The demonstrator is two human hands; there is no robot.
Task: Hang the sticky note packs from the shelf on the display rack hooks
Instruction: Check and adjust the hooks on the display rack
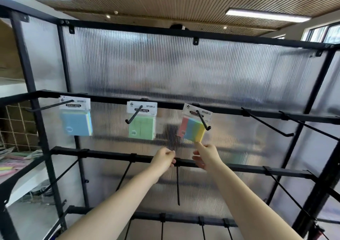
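Head-camera view, looking up at a black metal display rack (114, 100) backed by ribbed translucent panels: three sticky note packs hang from hooks along its upper rail. The blue pack (76, 117) hangs at the left, the green pack (142, 123) in the middle, and the multicoloured pack (194, 125), striped pink, blue, green and yellow, on the third hook (203, 120), tilted with its lower edge swung toward the right.

A person's two bare arms reach up from below. The right hand (207, 156) is raised under the multicoloured pack, its index fingertip touching the pack's bottom corner while the other fingers curl loosely beneath and hold nothing. The left hand (165, 159) sits in front of the middle rail (110, 155), fingers curled in a loose fist just left of the right hand; whether it pinches anything small cannot be told, and no pack is seen in it.

Two more hooks (266, 124) jut out bare from the upper rail to the right. Lower rails carry further black hooks pointing down and outward. At the far left, a white shelf (27, 177) holds a blurred heap of pastel packs (12, 159), with a wire grid panel behind it. Overhead, long strip lights (266, 15) glow against a slatted wooden ceiling, and a window shows at the upper right.
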